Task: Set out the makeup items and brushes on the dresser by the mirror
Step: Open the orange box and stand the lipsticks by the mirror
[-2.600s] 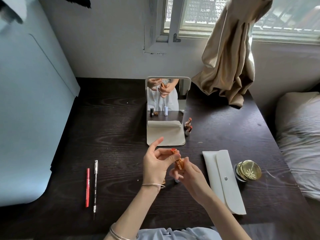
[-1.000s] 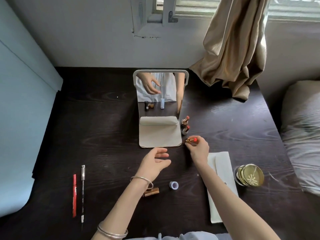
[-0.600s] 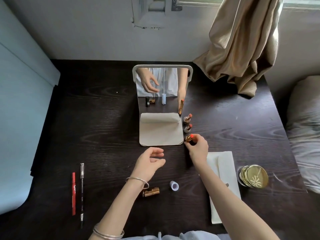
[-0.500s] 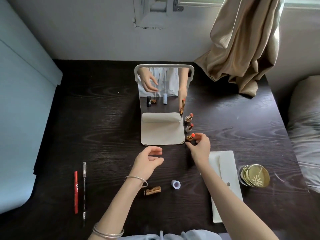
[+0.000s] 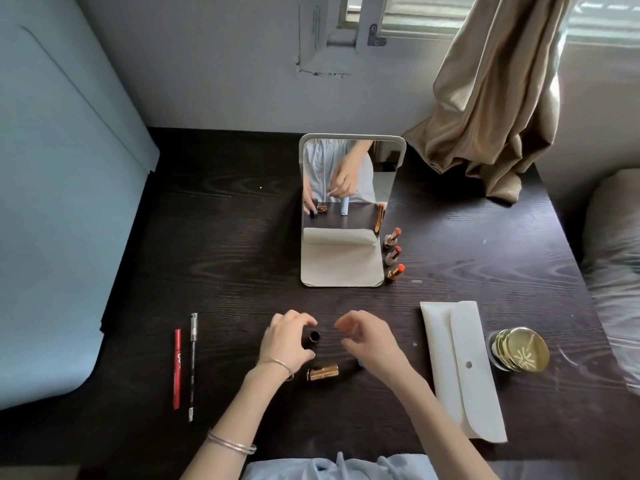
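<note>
A small black cap [image 5: 314, 337] is being gripped upright by the left hand [image 5: 287, 341] near the dresser's [image 5: 225, 237] front edge. The right hand [image 5: 370, 344] is being held loosely curled, empty. Three lipsticks [image 5: 393, 255] are lined right of the mirror [image 5: 346, 188].

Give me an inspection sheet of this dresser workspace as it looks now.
Surface: dark wood dresser, mirror standing at the back.
Job's things: three lipsticks upright right of mirror; red pencil and black pencil lying left; gold compact and white pouch right.
Clutter: gold cap lying on its side near the hands.
Grippers: left hand grips a black tube; right hand curled, hold unclear.
Cables: nothing seen.
Surroundings: curtain, window, blue panel left, bedding right.
</note>
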